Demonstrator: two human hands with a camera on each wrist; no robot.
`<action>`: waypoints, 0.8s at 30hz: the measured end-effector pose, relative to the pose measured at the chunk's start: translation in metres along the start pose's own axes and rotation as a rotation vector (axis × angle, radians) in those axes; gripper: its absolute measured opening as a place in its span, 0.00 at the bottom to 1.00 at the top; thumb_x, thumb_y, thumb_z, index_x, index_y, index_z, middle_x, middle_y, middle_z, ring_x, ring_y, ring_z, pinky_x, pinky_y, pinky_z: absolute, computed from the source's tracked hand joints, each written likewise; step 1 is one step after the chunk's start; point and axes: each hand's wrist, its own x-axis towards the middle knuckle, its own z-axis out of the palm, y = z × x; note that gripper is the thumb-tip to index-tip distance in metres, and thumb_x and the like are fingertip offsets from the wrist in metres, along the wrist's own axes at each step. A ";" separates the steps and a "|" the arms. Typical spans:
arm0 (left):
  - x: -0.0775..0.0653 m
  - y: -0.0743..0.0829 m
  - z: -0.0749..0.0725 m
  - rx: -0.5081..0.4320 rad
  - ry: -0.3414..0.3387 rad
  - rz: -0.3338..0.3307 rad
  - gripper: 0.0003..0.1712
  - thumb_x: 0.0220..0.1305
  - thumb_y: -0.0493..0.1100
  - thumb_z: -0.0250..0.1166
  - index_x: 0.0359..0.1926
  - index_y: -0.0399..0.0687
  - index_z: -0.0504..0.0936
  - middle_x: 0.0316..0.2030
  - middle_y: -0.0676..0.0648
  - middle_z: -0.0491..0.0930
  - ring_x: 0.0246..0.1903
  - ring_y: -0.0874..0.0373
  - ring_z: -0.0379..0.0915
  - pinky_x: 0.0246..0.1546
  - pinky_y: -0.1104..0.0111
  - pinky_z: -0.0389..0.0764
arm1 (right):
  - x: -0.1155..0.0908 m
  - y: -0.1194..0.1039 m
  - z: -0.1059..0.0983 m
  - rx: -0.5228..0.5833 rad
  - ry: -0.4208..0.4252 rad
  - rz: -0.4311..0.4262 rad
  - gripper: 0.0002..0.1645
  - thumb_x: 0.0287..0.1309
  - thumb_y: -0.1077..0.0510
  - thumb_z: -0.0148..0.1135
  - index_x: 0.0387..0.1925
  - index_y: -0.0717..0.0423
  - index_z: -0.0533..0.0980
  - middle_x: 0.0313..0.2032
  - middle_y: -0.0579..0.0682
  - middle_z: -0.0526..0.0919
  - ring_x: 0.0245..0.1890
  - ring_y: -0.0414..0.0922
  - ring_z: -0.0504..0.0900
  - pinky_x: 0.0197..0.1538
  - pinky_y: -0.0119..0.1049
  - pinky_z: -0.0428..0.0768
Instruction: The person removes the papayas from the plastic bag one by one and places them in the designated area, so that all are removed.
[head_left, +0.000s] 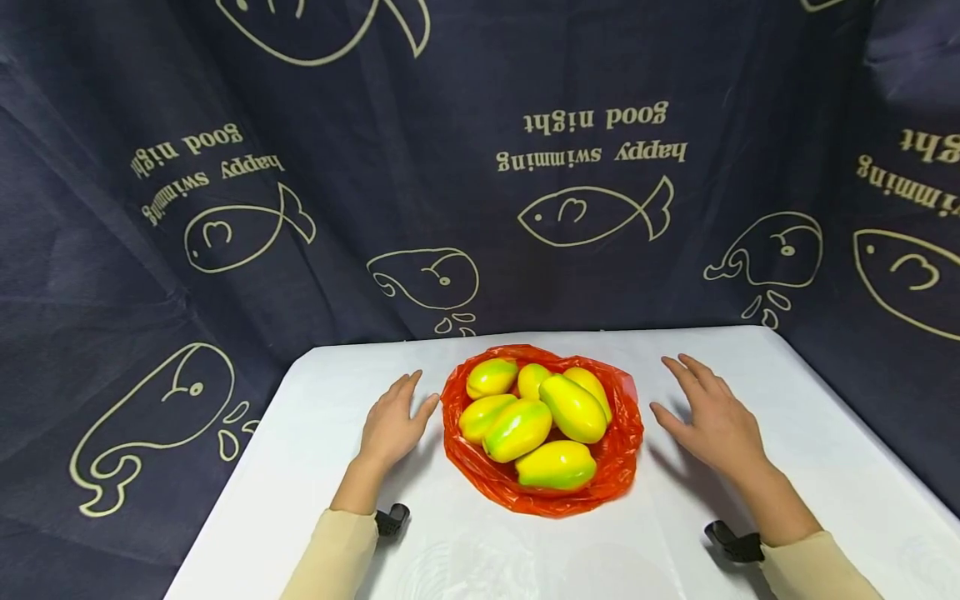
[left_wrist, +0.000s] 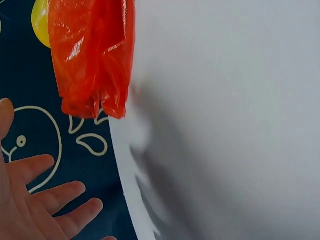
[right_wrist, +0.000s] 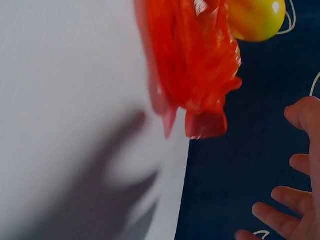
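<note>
A red plastic bag (head_left: 480,479), its rim spread wide, sits on the white table and holds several yellow-green papayas (head_left: 573,408). My left hand (head_left: 393,423) hovers just left of the bag, fingers spread and relaxed, holding nothing. On the opposite side my right hand (head_left: 712,421) is held over the table with its fingers apart, also without anything in it. Both wrist views show the bag's crumpled side, (left_wrist: 92,60) in the left one, with a gap between it and the fingers. The bag (right_wrist: 195,65) hides most of the fruit in the right wrist view.
The white table (head_left: 600,558) carries the bag near its far edge. Behind and at both sides hangs a dark blue curtain (head_left: 450,167) printed with fish, whales and upside-down lettering. Black straps (head_left: 733,543) with small devices circle both wrists.
</note>
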 end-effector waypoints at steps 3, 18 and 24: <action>0.003 0.003 0.003 -0.033 0.004 -0.010 0.39 0.72 0.65 0.50 0.75 0.50 0.63 0.73 0.39 0.64 0.71 0.38 0.61 0.71 0.42 0.62 | 0.002 -0.005 0.001 0.026 0.033 -0.029 0.43 0.55 0.47 0.66 0.72 0.48 0.65 0.68 0.63 0.68 0.61 0.65 0.71 0.52 0.70 0.75; 0.011 0.016 0.017 -0.517 0.034 -0.055 0.32 0.75 0.58 0.50 0.74 0.55 0.64 0.72 0.42 0.65 0.68 0.41 0.67 0.68 0.44 0.69 | 0.008 -0.033 0.005 0.212 0.009 -0.073 0.41 0.56 0.52 0.68 0.71 0.48 0.66 0.69 0.61 0.68 0.66 0.64 0.68 0.61 0.71 0.69; 0.016 0.018 0.023 -0.781 0.003 -0.111 0.31 0.75 0.56 0.51 0.74 0.53 0.63 0.74 0.40 0.63 0.70 0.40 0.64 0.66 0.43 0.71 | 0.011 -0.042 0.008 0.282 -0.066 -0.049 0.42 0.59 0.50 0.67 0.73 0.45 0.63 0.71 0.59 0.66 0.69 0.62 0.64 0.63 0.72 0.67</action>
